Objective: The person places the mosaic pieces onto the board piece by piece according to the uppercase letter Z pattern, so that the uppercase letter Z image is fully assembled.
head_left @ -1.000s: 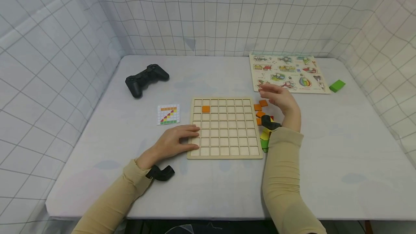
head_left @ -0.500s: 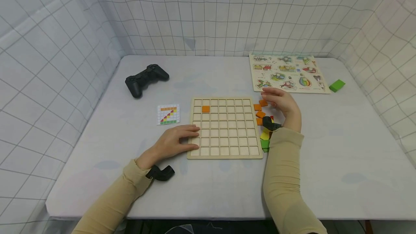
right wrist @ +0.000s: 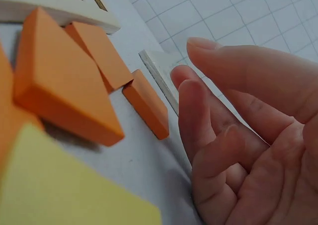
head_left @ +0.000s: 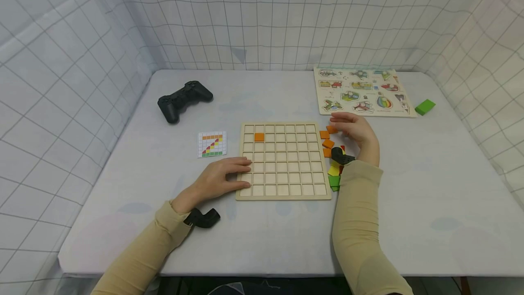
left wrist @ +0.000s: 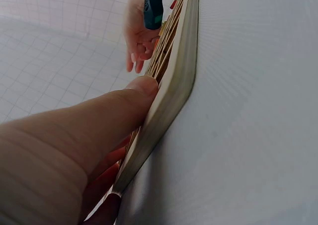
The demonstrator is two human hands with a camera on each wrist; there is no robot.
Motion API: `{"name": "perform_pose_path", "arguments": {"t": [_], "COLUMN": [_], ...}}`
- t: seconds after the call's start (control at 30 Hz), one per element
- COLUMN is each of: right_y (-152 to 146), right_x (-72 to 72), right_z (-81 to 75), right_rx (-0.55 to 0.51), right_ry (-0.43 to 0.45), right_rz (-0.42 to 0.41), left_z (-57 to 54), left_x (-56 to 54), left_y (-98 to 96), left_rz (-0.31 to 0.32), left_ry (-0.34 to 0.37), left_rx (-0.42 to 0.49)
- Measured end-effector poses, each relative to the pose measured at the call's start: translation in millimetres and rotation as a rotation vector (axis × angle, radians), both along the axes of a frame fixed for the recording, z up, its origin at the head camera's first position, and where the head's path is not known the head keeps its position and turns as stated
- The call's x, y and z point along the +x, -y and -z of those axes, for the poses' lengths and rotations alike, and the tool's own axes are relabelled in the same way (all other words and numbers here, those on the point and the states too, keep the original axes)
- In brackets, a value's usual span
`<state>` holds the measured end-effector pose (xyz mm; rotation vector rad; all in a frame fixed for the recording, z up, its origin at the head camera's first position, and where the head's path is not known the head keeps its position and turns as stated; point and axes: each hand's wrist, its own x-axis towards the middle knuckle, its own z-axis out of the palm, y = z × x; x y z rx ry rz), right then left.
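Observation:
A wooden grid board (head_left: 282, 198) lies flat, with one orange square tile (head_left: 259, 137) in a cell near its upper left. My left hand (head_left: 219, 179) rests on the board's left edge; in the left wrist view its thumb (left wrist: 114, 108) lies on the rim. Just right of the board, my right hand (head_left: 356, 131) hovers near several loose orange tiles (head_left: 328, 143). Its fingers are loosely bent and hold nothing in the right wrist view, beside an orange tile (right wrist: 149, 106). Yellow tiles (head_left: 334, 170) and green tiles (head_left: 334, 181) lie partly hidden by the right arm.
A printed pattern card (head_left: 212, 144) lies left of the board. Behind it is a black game controller (head_left: 185, 100). A picture puzzle board (head_left: 364, 92) and a green block (head_left: 425, 107) lie at the back right. Gridded cloth walls surround the table.
My right hand has come slightly down and toward me, from over the puzzle board's edge to near the topmost orange tile. The left hand has stayed in place.

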<state>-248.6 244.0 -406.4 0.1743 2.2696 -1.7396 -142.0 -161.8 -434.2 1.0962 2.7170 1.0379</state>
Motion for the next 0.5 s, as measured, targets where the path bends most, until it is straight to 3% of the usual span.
{"name": "perform_pose_path", "arguments": {"t": [0.17, 0.5], "right_y": [0.3, 4.1], "right_x": [-1.5, 2.1], "right_z": [2.5, -3.1], "right_rx": [0.064, 0.185], "right_ry": [-0.001, 0.031], "right_rz": [0.009, -0.049], "left_z": [0.2, 0.3], "left_x": [-0.3, 0.0], "left_y": [0.1, 0.1], "left_rz": [0.002, -0.004], "left_ry": [-0.001, -0.001], "left_rx": [0.002, 0.013]}}
